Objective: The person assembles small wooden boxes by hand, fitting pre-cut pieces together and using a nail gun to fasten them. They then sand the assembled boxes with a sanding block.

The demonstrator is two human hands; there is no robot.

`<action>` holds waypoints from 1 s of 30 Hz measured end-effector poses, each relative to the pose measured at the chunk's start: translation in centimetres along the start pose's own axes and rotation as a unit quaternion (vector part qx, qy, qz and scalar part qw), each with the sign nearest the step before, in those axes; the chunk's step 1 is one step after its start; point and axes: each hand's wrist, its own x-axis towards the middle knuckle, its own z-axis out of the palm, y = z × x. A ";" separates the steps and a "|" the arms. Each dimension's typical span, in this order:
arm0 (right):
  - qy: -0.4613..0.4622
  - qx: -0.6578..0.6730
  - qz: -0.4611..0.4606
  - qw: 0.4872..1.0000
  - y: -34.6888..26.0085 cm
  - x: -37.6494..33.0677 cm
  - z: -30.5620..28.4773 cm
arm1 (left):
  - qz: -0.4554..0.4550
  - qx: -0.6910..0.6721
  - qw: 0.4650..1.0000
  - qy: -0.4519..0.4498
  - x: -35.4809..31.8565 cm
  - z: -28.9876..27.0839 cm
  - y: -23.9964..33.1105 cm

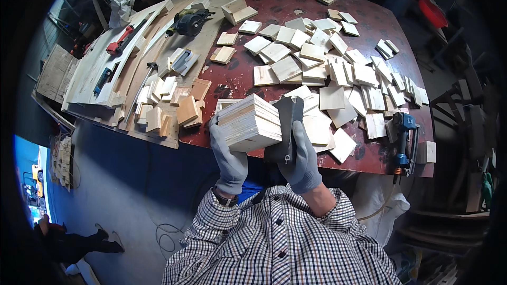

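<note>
In front of my chest, at the table's near edge, I hold a pale wooden block [252,122] with rough, layered-looking sides. My left hand [230,162], in a grey glove, is wrapped round its left side and underside. Against the block's right side stands a dark grey angled piece [289,121]; its exact kind I cannot tell. My right hand [303,164], gloved as well, grips that piece from the right, its fingers partly hidden behind it. Just beyond the block lie many loose square wooden pieces [331,97] in a heap.
A blue nail gun [404,140] stands at the dark red table's [222,82] right edge. On the left are a hammer [152,66], small wood blocks [186,110], a circular saw [190,22] and long boards [90,74]. A person [76,243] is at lower left.
</note>
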 end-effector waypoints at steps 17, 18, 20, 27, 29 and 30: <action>0.061 0.274 0.334 0.900 -3.1 1.9 -5.8 | 0.229 0.473 0.833 -0.176 -1.3 2.3 5.7; 0.002 0.192 0.248 0.950 -3.5 2.5 -6.5 | 0.234 0.493 0.821 -0.166 -1.3 2.1 5.4; -0.085 0.025 0.068 0.994 -4.3 3.1 -6.9 | 0.252 0.490 0.821 -0.149 -0.9 2.6 4.9; -0.105 0.033 0.164 0.980 -3.2 5.9 -3.2 | 0.282 0.481 0.815 -0.158 -0.4 3.5 5.2; -0.110 -0.006 0.035 0.993 -5.1 4.9 -2.5 | 0.300 0.501 0.800 -0.139 0.6 2.4 4.2; -0.120 -0.025 0.000 0.992 -5.8 4.8 -2.3 | 0.317 0.509 0.787 -0.143 1.1 1.6 3.7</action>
